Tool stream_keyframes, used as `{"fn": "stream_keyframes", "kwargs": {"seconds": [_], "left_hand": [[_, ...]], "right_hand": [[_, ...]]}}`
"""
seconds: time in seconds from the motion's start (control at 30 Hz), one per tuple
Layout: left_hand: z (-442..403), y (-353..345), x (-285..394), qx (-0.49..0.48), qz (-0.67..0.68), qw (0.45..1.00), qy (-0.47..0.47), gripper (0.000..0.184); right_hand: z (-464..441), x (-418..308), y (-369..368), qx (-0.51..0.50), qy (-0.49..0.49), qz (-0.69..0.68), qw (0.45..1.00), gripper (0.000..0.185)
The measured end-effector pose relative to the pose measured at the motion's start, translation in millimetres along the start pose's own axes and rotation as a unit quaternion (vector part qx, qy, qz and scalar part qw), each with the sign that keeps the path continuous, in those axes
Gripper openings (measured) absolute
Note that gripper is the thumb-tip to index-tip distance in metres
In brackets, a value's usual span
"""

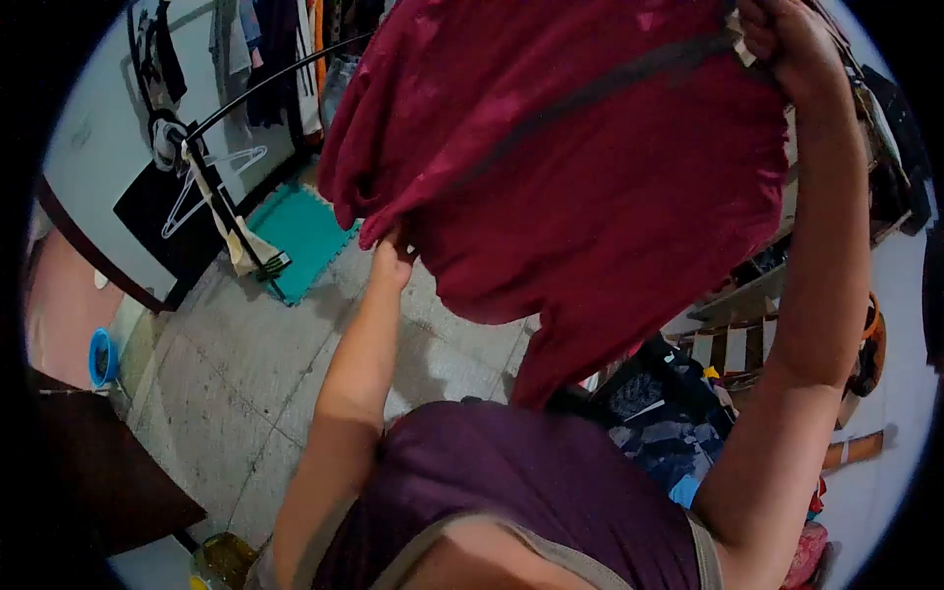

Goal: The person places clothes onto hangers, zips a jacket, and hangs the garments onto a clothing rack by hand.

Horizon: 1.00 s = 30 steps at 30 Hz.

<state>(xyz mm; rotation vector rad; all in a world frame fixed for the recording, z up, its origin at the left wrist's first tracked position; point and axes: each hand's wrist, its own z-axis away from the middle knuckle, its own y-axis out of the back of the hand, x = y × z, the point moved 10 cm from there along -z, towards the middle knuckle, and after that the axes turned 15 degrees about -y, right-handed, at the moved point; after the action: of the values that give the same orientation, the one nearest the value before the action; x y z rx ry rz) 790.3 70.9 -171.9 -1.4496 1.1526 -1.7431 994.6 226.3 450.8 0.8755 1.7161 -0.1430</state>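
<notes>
1. Garment (600, 187), maroon with a dark diagonal streak, stretched between our two hands, mainly toward 1 o'clock, raised above the tiled floor (226, 383).
2. Our left hand (393, 262), near 10 o'clock, pinches its lower edge between thumb and fingers.
3. Our right hand (792, 47), up at 2 o'clock, has its fingers curled tightly around the upper edge.
4. Beyond our left hand, toward 10 o'clock, lies a teal mat (303, 241); clothes (273, 84) hang at 11.
</notes>
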Motion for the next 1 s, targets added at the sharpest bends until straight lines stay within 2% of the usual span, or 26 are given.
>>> {"fn": "stream_keyframes", "kwargs": {"seconds": [0.07, 0.23, 0.33, 0.37, 0.47, 0.67, 0.7, 0.77, 0.8, 0.87, 0.93, 1.0], "left_hand": [[-2, 9, 2, 0.021, -0.055, 0.998, -0.016, 0.046], [2, 29, 7, 0.123, -0.132, 0.983, -0.036, 0.053], [-7, 20, -8, -0.007, -0.079, 0.996, 0.036, 0.051], [-10, 27, -13, 0.015, -0.049, 0.998, 0.029, 0.055], [-11, 16, -10, -0.016, -0.003, 1.000, -0.007, 0.049], [-14, 16, 2, 0.034, 0.001, 0.997, -0.066, 0.046], [-19, 14, 0, -0.009, 0.042, 0.996, -0.078, 0.043], [-2, 6, 1, 0.043, 0.030, 0.998, -0.033, 0.040], [10, 8, 2, 0.071, 0.021, 0.997, -0.012, 0.038], [18, 57, -9, 0.067, -0.110, 0.992, 0.016, 0.037], [28, 94, -10, 0.062, -0.203, 0.977, -0.005, 0.036], [36, 120, -24, 0.088, -0.219, 0.972, 0.019, 0.034]], "right_hand": [[15, -4, -10, 0.041, 0.015, 0.011, 0.999, 0.019], [4, -6, -2, 0.045, 0.014, 0.018, 0.999, 0.020], [-4, -5, -3, 0.019, 0.020, 0.028, 0.999, 0.021], [-6, -7, 1, 0.020, 0.020, 0.028, 0.999, 0.021], [-4, -5, -2, 0.046, 0.012, 0.034, 0.998, 0.021], [8, 2, -1, 0.125, -0.023, 0.030, 0.991, 0.019], [7, 1, -1, 0.105, -0.002, 0.031, 0.994, 0.019], [-2, 7, 1, 0.070, 0.013, 0.010, 0.997, 0.019], [-11, 11, 5, 0.054, 0.008, -0.013, 0.998, 0.019], [-80, 56, 49, -0.060, -0.026, -0.135, 0.989, 0.020], [-81, 61, 48, -0.053, -0.037, -0.120, 0.991, 0.021], [-17, 30, 2, 0.078, -0.024, 0.038, 0.996, 0.022]]}}
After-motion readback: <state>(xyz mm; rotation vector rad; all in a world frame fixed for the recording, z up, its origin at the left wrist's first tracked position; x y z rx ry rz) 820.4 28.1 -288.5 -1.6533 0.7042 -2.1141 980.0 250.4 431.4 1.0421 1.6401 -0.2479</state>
